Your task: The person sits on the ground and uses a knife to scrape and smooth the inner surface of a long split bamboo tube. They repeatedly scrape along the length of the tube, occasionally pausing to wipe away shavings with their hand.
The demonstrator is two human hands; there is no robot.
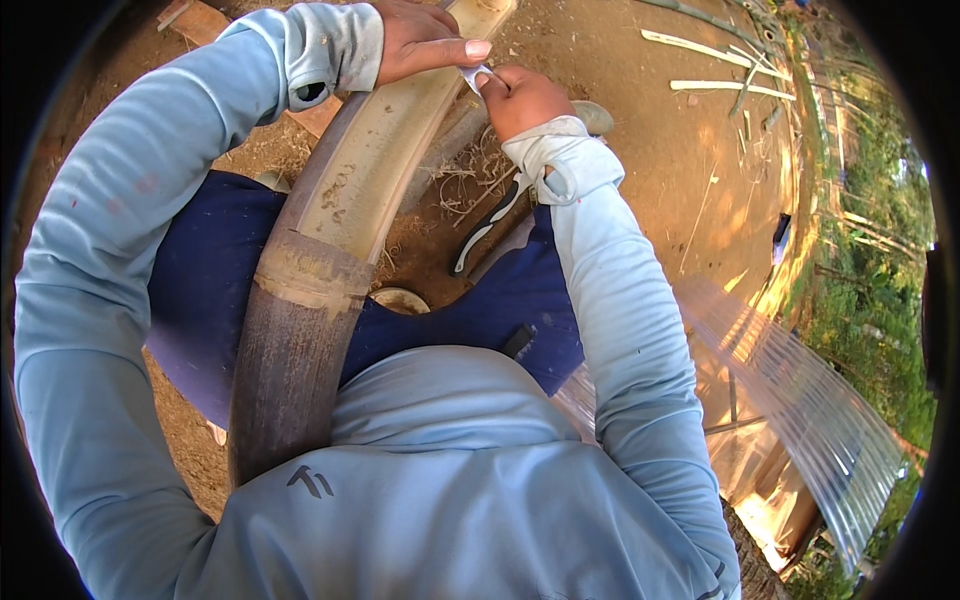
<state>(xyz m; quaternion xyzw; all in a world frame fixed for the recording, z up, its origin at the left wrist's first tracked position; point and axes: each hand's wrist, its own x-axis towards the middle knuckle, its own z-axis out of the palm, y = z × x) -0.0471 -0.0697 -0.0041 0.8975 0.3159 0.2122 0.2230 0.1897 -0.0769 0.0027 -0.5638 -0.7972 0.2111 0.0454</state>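
A thick bamboo pole [300,320], split open at its far part so the pale inside [390,150] shows, runs from my chest up between my knees. My left hand [420,40] rests on top of the split section with its thumb stretched to the right. My right hand [520,98] sits just right of the pole, fingers pinched on a small pale sliver [474,74] that also touches my left thumb. A knife with a dark and white handle [490,225] lies on the ground below my right wrist.
Brown dirt ground with dry fibres [470,180] and cut bamboo strips [720,88] at the upper right. Corrugated clear sheeting [800,400] lies at the right, with green plants beyond. A wooden plank [200,20] lies at the upper left. My knees are in dark blue trousers [200,290].
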